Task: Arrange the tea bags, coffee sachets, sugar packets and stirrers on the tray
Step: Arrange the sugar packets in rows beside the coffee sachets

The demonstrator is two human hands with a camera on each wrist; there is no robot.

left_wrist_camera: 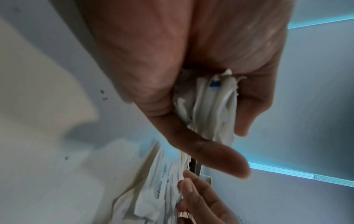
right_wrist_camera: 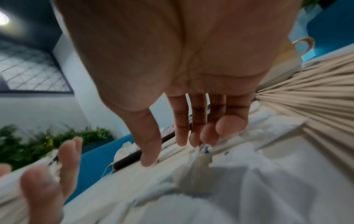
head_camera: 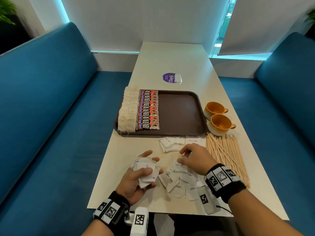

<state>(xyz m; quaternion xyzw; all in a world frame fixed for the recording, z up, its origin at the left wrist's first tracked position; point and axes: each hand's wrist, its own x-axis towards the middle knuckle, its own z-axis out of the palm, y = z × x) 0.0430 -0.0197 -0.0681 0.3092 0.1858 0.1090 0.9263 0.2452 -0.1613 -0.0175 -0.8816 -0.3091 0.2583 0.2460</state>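
Brown tray sits on a pale table, with tea bags and coffee sachets in neat rows along its left side. White sugar packets lie loose near the table's front edge, wooden stirrers to their right. The left hand grips a bunch of packets. The right hand hovers over the loose ones, fingers relaxed and holding nothing. Two cups stand right of the tray.

Brown tray: tea bags in far-left column, red coffee sachets overlapped beside them, right part bare. White sugar packets loose on table near tray; a bunch held up. Wooden stirrers piled at right.
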